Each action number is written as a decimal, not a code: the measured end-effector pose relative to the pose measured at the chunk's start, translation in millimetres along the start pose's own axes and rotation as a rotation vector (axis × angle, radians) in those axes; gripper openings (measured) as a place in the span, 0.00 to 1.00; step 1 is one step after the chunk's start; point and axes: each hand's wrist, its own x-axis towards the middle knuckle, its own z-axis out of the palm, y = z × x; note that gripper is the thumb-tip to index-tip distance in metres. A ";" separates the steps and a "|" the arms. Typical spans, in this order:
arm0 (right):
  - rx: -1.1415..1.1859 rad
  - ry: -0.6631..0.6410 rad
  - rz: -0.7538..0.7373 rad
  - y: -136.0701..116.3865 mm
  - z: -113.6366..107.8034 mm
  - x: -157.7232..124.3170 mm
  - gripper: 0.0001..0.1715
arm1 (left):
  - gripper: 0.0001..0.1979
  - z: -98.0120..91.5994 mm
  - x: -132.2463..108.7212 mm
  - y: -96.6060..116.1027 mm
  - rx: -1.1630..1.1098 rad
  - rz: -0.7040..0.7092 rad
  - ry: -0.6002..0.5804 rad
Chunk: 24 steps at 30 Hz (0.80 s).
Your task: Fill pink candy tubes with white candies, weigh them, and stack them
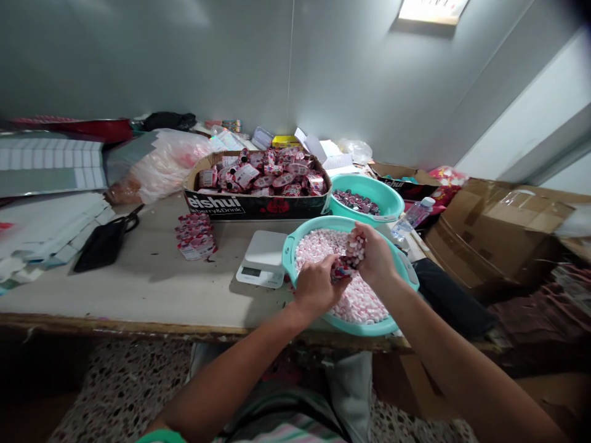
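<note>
Red packet (340,271) partly hidden by left fingers (325,266).

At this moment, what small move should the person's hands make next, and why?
Probably the right hand should let its pale pink pieces slide into the printed packet. The left hand holds that packet right beside the handful, and both are above the turquoise basin, which could catch spills. The packet's opening is hard to see.

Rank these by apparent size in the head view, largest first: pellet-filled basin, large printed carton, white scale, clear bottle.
1. Pellet-filled basin, large printed carton: order unsure, the basin being nearer.
2. White scale
3. Clear bottle
</note>
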 end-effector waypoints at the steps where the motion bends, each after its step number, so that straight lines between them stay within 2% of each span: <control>1: 0.008 -0.010 0.006 -0.5 0.3 -0.3 0.14 | 0.24 0.1 0.1 -0.1 -0.003 -0.011 0.001; 7: 0.011 -0.042 0.001 -1.5 0.1 -2.7 0.14 | 0.24 1.1 -1.1 -0.7 -0.028 0.020 0.013; 11: 0.000 -0.042 -0.046 -1.2 -0.6 -2.5 0.14 | 0.23 2.3 -1.5 -1.0 -0.083 -0.026 0.021; 24: -0.030 -0.108 -0.023 -6.8 3.3 -11.0 0.13 | 0.24 1.6 -1.5 -1.7 -0.107 -0.067 0.034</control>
